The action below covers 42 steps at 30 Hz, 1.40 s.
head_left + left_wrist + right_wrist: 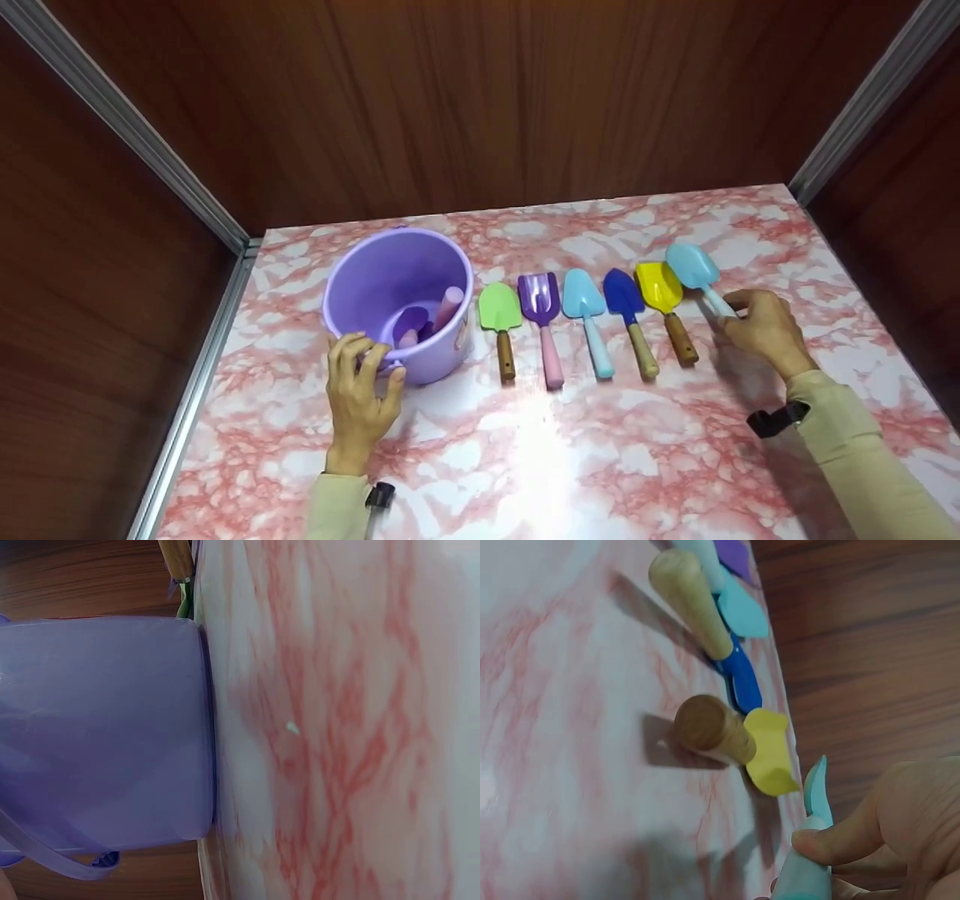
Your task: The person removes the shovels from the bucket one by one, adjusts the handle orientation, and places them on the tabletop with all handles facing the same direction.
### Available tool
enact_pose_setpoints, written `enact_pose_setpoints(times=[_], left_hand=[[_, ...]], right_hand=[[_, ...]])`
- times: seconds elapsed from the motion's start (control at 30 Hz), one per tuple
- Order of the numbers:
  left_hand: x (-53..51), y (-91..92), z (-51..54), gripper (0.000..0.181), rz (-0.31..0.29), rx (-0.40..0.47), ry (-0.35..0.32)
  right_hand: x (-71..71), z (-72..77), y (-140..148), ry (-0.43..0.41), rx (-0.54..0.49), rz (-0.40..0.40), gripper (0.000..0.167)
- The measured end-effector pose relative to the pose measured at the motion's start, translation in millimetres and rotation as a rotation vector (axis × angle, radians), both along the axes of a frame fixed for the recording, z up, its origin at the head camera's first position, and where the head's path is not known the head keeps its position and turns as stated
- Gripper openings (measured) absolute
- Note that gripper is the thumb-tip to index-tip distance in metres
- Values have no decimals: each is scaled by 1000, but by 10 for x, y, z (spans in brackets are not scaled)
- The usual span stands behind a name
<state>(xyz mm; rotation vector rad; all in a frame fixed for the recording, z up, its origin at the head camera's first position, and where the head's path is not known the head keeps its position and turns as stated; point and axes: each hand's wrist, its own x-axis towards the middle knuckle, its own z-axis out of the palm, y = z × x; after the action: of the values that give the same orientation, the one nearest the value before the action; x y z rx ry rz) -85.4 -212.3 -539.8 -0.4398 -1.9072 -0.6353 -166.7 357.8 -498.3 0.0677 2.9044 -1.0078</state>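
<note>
At the far end of a row of toy shovels, my right hand pinches the handle of a light blue shovel between thumb and fingers. In the right wrist view the thumb lies along that pale handle. Beside it lies a yellow shovel with a brown wooden handle. A purple bucket stands upright on the left; my left hand grips its near rim, fingers hooked over the edge and thumb outside. Inside the bucket are pink handles and a purple piece, partly hidden by the wall.
Between bucket and right hand lie a green shovel, a purple shovel with pink handle, another light blue shovel and a dark blue shovel. Brown wood-grain panels enclose the red-and-white marbled table.
</note>
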Motion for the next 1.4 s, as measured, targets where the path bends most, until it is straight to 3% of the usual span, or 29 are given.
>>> enact_pose_setpoints(times=[0.2,0.6,1.03,1.4], left_hand=[[-40,-5,44,47,-10,0,-12],[-15,-14,24,48,0,-3,-35],[-3,-10,14,47,-8,1,-27],[22,4,9,48,-1,-5,-29]], right_hand=[[-17,-31,83,12,12,-22,43],[40,-144,163,-86,16,-50,45],[65,-179,82,-84,-12,-29,47],[67,-200,35,-139,-27,-54,56]])
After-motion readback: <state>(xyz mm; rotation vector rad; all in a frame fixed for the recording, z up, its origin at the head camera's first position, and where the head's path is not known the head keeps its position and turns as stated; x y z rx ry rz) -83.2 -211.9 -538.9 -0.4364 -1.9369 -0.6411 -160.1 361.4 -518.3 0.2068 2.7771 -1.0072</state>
